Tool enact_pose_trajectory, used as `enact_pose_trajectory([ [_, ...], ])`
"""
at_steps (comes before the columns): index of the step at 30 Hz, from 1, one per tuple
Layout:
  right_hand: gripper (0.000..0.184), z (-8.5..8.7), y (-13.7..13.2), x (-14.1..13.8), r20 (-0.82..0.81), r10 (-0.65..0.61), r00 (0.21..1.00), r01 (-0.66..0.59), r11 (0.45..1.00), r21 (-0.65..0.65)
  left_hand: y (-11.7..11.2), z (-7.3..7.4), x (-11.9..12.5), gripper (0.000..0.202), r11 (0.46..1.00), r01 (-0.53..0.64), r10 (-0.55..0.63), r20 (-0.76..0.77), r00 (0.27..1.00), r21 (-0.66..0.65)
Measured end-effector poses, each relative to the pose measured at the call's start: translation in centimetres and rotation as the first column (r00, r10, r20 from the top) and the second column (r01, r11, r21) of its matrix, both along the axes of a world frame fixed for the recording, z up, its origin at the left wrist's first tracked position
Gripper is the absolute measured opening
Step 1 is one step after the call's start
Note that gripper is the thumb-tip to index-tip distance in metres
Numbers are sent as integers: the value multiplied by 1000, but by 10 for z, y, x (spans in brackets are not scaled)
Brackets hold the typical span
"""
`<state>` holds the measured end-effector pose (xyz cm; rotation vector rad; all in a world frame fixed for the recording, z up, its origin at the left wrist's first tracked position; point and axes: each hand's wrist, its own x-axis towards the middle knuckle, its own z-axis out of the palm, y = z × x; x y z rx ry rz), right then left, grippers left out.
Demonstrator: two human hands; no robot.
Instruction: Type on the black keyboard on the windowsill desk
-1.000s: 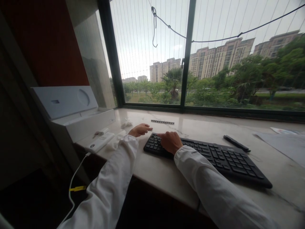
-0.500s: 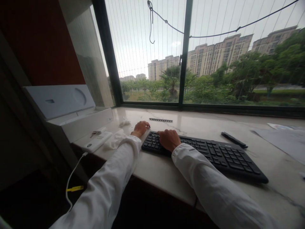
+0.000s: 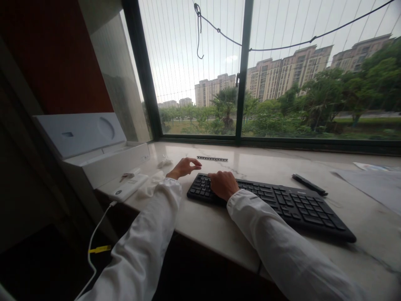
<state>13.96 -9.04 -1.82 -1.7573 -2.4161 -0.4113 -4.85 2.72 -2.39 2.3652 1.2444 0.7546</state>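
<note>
A black keyboard (image 3: 269, 200) lies at a slant across the marble-patterned counter. My right hand (image 3: 224, 184) rests over its left part, fingers curled and the index fingertip at the upper keys; what is under the palm is hidden. Just beyond the keyboard's upper left corner, my left hand (image 3: 184, 168) hovers with thumb and fingertips brought together in a pinch. Anything between those tips is too small to name. Behind both hands lies a thin dark strip (image 3: 212, 158) with a row of pale dots.
An open white box (image 3: 109, 161) stands at left, near a white device (image 3: 130, 188) with a white cable (image 3: 90, 242). Crumpled white material (image 3: 150, 186) lies beside my left sleeve. A black stick-like object (image 3: 309, 184) and papers (image 3: 369, 184) are at right, below the window.
My left hand has drawn a little back to the left and lifted, its thumb and fingers now forming a clear pinch. The right hand stays on the keyboard.
</note>
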Motion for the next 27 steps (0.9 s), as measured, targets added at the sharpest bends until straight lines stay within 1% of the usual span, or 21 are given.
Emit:
enact_pose_trajectory([
  [2, 35, 0, 0, 0, 2, 4, 1000, -4, 1000, -3, -5, 6, -5, 41, 990, 97, -97, -3, 995, -100],
  [4, 35, 0, 0, 0, -4, 7, 1000, -7, 1000, 3, -8, 9, -8, 45, 975, 153, -153, 12, 988, -163],
  [7, 34, -2, 1, 0, -17, 12, 1000, -12, 1000, 10, -7, 7, -9, 46, 954, 187, -184, 33, 982, -233],
  [10, 34, -4, 2, 0, -27, 19, 999, -19, 1000, 19, -4, 3, -8, 43, 943, 183, -185, 19, 982, -278],
  [13, 33, -4, 3, 0, -23, 22, 1000, -21, 999, 29, -2, 1, -8, 44, 942, 178, -190, -13, 982, -284],
  [16, 33, -4, 3, -1, 2, 13, 1000, -13, 1000, 8, -1, 1, -9, 45, 945, 173, -192, -44, 980, -278],
  [22, 34, -3, 1, -1, 9, 9, 1000, -9, 1000, 7, 1, -2, -8, 40, 947, 186, -198, -22, 980, -262],
  [27, 35, -2, 0, -2, 26, -3, 1000, 4, 1000, -11, -3, 0, -6, 39, 953, 160, -181, -61, 982, -257],
])
